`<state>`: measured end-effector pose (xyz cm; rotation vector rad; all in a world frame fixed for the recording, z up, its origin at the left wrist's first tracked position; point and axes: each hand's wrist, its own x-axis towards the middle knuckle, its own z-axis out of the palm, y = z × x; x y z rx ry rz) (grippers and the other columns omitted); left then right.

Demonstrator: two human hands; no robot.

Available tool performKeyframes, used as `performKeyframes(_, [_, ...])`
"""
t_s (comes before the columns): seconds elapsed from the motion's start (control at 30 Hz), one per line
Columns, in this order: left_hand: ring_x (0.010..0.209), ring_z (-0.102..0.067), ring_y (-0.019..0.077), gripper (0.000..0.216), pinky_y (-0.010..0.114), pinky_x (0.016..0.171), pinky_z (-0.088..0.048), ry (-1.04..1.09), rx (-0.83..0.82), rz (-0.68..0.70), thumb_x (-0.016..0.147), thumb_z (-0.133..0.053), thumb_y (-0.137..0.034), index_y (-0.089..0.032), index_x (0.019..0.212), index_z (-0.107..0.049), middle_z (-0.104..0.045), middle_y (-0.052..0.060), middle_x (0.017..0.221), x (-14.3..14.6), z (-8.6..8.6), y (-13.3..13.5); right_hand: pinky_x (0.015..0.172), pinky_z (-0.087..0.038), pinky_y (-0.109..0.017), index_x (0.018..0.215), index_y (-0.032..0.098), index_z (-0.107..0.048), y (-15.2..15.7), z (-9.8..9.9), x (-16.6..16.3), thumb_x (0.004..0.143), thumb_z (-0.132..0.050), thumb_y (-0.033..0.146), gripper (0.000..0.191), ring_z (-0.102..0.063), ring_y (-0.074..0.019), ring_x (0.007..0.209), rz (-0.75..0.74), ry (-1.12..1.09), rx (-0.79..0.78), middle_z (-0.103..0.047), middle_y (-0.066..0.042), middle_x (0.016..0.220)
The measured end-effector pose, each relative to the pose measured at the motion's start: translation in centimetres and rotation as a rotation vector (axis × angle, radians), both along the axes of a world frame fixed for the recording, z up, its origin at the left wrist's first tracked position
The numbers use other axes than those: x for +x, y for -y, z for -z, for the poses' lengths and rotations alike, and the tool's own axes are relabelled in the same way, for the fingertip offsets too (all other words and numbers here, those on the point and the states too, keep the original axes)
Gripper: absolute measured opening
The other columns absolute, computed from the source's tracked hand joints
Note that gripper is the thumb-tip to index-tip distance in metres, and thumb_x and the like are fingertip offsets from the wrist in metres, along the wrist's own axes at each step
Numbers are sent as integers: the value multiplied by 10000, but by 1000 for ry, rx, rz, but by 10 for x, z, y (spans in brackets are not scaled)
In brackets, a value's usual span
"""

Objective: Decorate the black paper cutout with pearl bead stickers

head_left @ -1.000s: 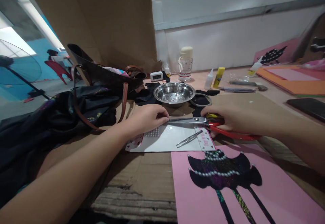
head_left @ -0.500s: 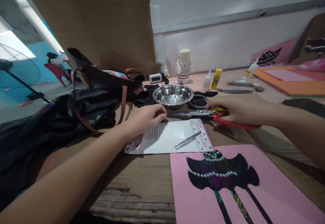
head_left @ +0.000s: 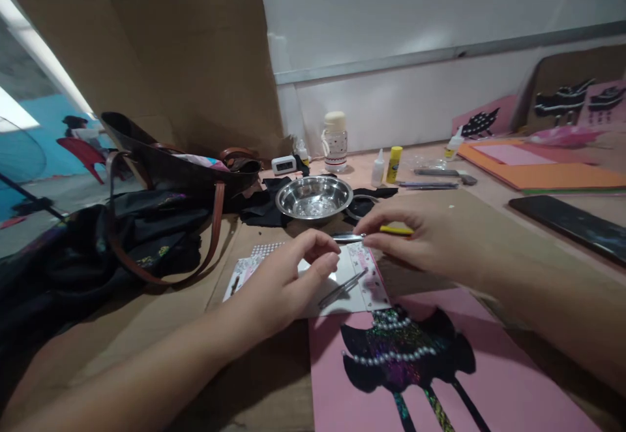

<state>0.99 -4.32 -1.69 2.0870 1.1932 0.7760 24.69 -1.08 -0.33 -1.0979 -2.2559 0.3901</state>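
Note:
My left hand (head_left: 310, 269) hovers over a white card with a printed border (head_left: 374, 282). Its fingers are curled, with thumb and index tips a little apart and nothing visible between them. Past the wrist shows a sheet of small pearl beads (head_left: 267, 248). My right hand (head_left: 401, 233) is pinched just in front of the scissors (head_left: 397, 230); whatever its fingertips hold is hidden. Only a blade and the yellow part of the handle show. Metal tweezers (head_left: 342, 288) lie on the card. Nearer me is pink paper (head_left: 337, 406) bearing a black glittery cut-out (head_left: 405, 360) with pearl rows.
A steel bowl (head_left: 313, 198) stands beyond my hands among black scraps (head_left: 261, 207). Behind are a bottle (head_left: 335, 145), glue bottle (head_left: 378, 169) and yellow glue stick (head_left: 394, 164). A phone (head_left: 570, 223) lies right; a dark bag (head_left: 180, 158) sits left.
My right hand has left the scissors' handle and moved left. My left hand has moved right and nearer, away from the bead sheet. The scissors stay on the table; the view has shifted slightly.

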Motion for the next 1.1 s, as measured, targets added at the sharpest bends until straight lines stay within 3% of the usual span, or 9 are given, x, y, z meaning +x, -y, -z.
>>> performKeyframes(0.1, [893, -630, 177, 213, 300, 814, -496, 7, 20, 3, 988, -460, -386, -243, 1048, -606, -687, 3, 943, 1, 2, 3, 771, -522, -304, 961, 280, -742, 13, 9, -15, 888, -656, 367, 142, -684, -168, 849, -87, -184, -124, -753, 5, 920])
performKeyframes(0.3, [925, -639, 181, 235, 295, 827, -497, -50, 59, 7, 997, -450, -407, -249, 1055, -615, -694, 3, 1012, 2, 7, 1, 725, -520, -290, 875, 242, -757, 18, 16, -26, 842, -711, 315, 92, -676, -159, 781, -74, -308, -288, -747, 5, 829])
performKeyframes(0.7, [864, -668, 217, 268, 321, 769, -530, -96, 176, -24, 959, -493, -491, -280, 1035, -638, -727, 9, 961, 3, 14, 5, 738, -516, -257, 883, 199, -718, 20, 6, -21, 861, -680, 244, 63, -671, -116, 800, -149, -437, -350, -735, 17, 838])
performKeyframes(0.83, [814, -664, 216, 123, 321, 685, -542, -172, 357, 266, 909, -584, -379, -310, 947, -679, -726, 20, 922, 6, 14, 11, 723, -527, -270, 889, 202, -701, 32, -7, -1, 868, -680, 240, 48, -660, -123, 779, -56, -347, -265, -722, 8, 855])
performKeyframes(0.93, [813, -658, 207, 170, 324, 697, -554, -203, 411, 467, 906, -576, -282, -330, 1013, -699, -731, 22, 926, 11, 15, 18, 704, -523, -251, 841, 214, -682, 51, -7, 21, 879, -671, 213, 40, -652, -121, 775, -27, -225, -151, -705, 14, 817])
performKeyframes(1.1, [801, -657, 214, 174, 366, 719, -561, -232, 419, 560, 894, -590, -260, -320, 993, -720, -749, 22, 940, 19, 22, 23, 720, -495, -215, 933, 211, -647, 83, 18, 54, 922, -618, 133, 84, -623, -96, 787, -157, 71, -23, -680, 8, 828])
